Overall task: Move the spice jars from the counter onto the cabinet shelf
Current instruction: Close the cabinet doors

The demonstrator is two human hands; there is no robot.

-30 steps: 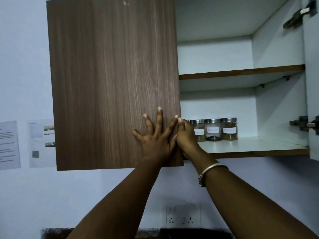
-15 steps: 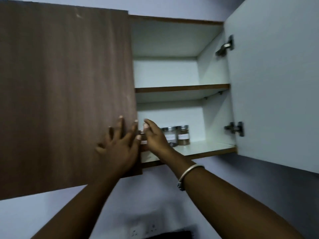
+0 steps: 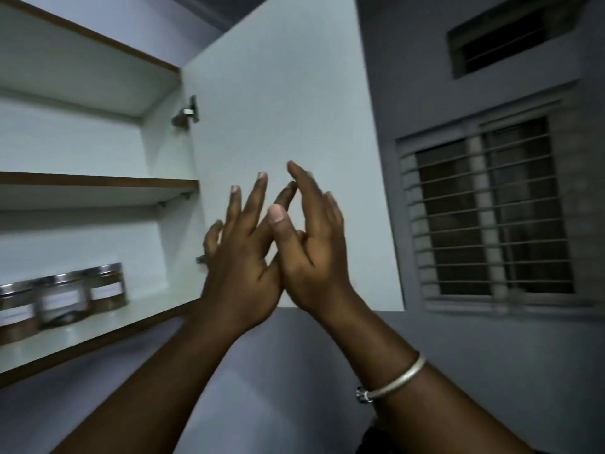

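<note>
I note left hand [image 3: 239, 270] and right hand [image 3: 314, 257] raised, fingers spread wide, holding nothing, overlapping before the open door [image 3: 278, 93]. Three spice jars [image 3: 65, 299] stand on the cabinet shelf [image 3: 137, 314], well left of both hands.

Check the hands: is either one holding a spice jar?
No: the left hand and the right hand are open and empty, and the three spice jars stand on the lower shelf.

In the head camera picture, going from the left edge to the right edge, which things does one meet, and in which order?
spice jars on the lower shelf → upper door hinge → left hand → right hand → barred window
</note>
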